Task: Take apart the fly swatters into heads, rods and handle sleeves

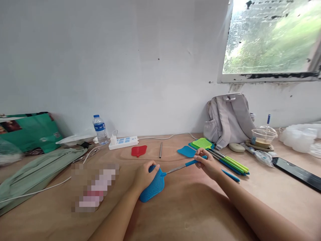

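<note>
Nearby, green swatter head (pixel 202 143) beside gray backpack (pixel 227 118).

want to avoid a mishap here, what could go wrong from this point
The left grip holds the blue swatter head and the right grip the blue handle, so uneven force could bend the thin metal shaft between them. The loose metal rod lies unsecured and might roll if bumped. The right forearm is close to the green handles, so a sideways sweep could scatter them.
</note>
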The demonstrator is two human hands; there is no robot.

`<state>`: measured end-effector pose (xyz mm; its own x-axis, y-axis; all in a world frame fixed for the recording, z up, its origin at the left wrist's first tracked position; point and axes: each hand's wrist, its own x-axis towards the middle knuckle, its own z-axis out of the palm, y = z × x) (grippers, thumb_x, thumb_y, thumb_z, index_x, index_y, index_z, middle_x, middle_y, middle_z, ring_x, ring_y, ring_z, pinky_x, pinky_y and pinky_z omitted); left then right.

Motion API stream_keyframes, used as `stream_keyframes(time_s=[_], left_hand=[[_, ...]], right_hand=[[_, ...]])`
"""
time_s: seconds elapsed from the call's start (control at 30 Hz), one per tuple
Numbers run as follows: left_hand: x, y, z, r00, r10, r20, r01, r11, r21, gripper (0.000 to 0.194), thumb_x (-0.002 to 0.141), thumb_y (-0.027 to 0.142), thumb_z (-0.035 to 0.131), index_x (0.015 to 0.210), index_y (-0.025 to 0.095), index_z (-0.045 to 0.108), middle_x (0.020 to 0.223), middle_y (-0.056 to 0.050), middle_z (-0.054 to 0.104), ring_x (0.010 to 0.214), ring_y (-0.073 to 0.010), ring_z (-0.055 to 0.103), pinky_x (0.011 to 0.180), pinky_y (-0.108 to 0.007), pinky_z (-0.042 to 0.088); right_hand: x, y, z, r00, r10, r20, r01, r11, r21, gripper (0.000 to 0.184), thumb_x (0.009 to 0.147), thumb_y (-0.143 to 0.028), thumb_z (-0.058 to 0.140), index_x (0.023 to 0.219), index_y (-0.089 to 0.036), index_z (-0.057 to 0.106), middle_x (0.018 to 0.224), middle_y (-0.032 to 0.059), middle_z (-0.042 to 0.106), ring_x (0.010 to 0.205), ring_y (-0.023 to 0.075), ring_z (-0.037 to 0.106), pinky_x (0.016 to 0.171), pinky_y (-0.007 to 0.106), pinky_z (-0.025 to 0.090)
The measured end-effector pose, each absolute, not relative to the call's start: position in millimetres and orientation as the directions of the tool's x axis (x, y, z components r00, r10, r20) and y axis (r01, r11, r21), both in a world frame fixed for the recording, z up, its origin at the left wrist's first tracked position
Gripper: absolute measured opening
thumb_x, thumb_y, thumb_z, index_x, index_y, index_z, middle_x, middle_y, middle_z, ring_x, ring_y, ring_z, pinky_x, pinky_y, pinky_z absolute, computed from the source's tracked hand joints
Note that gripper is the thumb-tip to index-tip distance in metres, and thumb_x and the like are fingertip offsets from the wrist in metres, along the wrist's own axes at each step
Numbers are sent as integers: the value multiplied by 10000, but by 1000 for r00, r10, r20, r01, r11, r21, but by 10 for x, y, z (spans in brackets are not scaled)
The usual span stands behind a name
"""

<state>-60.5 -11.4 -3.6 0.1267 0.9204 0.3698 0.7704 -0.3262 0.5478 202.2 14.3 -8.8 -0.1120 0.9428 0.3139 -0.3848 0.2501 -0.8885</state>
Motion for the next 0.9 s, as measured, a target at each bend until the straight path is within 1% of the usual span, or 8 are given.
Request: stream_keyframes(time_s=[0.07, 0.17, 0.23, 0.33, 0.57, 0.67, 0.73, 0.9], left_hand=[[-631, -112, -22, 153, 912, 382, 751, -358, 555, 235, 801, 384, 440, 716, 217, 584, 745, 1, 640, 751, -167, 585, 683, -256, 412], [-679, -120, 20, 209, 859, 467, 662, -476, 579, 223, 766, 344, 510, 938, 236, 602, 953, -17, 650, 891, -175, 575, 809, -277, 419], [-735, -111, 42, 163, 816, 555, 613, -524, 591, 279, 778, 335, 497, 1029, 241, 575, 1026, -29, 634, 938, -179, 563, 865, -302, 408], [-857, -44, 36, -55, 784, 619, 634, -452, 628, 251, 788, 339, 455, 975, 232, 584, 1022, -30, 634, 945, -186, 561, 891, -320, 397], [-1141, 188, -128, -349, 802, 485, 641, -173, 748, 227, 723, 231, 422, 887, 221, 579, 951, -30, 640, 867, -198, 582, 797, -308, 430], [-1189, 232, -191, -398, 828, 394, 638, -59, 768, 261, 685, 194, 429, 878, 220, 602, 843, -23, 643, 780, -198, 596, 694, -287, 442], [-1191, 242, -210, -408, 846, 342, 638, -4, 770, 267, 670, 187, 437, 869, 212, 614, 743, -16, 629, 714, -196, 597, 636, -275, 435], [-1148, 228, -200, -383, 881, 278, 655, 47, 754, 234, 670, 181, 446, 826, 207, 619, 677, -5, 612, 668, -185, 589, 615, -262, 414]], right_hand=[[2204, 165, -62, -197, 929, 314, -266, 257, -929, 247, 568, -237, 757, 641, -178, 529, 591, -50, 539, 440, 68, 467, 454, 218, 388], [2405, 183, -39, -245, 925, 290, -160, 256, -953, 237, 565, -232, 769, 649, -164, 558, 573, -43, 545, 495, 91, 521, 505, 231, 433], [2507, 210, -19, -140, 942, 304, -213, 271, -939, 243, 574, -251, 767, 649, -169, 552, 545, -52, 536, 490, 84, 524, 504, 218, 440], [2673, 293, 5, 79, 937, 340, -331, 347, -878, 287, 556, -283, 778, 623, -178, 520, 522, -62, 529, 465, 71, 511, 488, 206, 450], [3033, 466, -68, 563, 768, 305, -263, 516, -815, 379, 522, -387, 776, 640, -187, 477, 527, -55, 541, 463, 88, 534, 509, 236, 488], [3061, 437, -83, 694, 666, 273, -72, 442, -894, 400, 529, -460, 747, 651, -192, 476, 491, -41, 542, 453, 120, 543, 467, 250, 452], [3047, 389, -63, 719, 601, 349, 151, 355, -923, 385, 575, -499, 702, 659, -188, 491, 484, -19, 557, 432, 134, 528, 436, 257, 410], [3027, 299, 21, 609, 506, 611, 571, 255, -780, 314, 672, -478, 611, 643, -195, 480, 483, -10, 536, 432, 145, 489, 478, 274, 377]])
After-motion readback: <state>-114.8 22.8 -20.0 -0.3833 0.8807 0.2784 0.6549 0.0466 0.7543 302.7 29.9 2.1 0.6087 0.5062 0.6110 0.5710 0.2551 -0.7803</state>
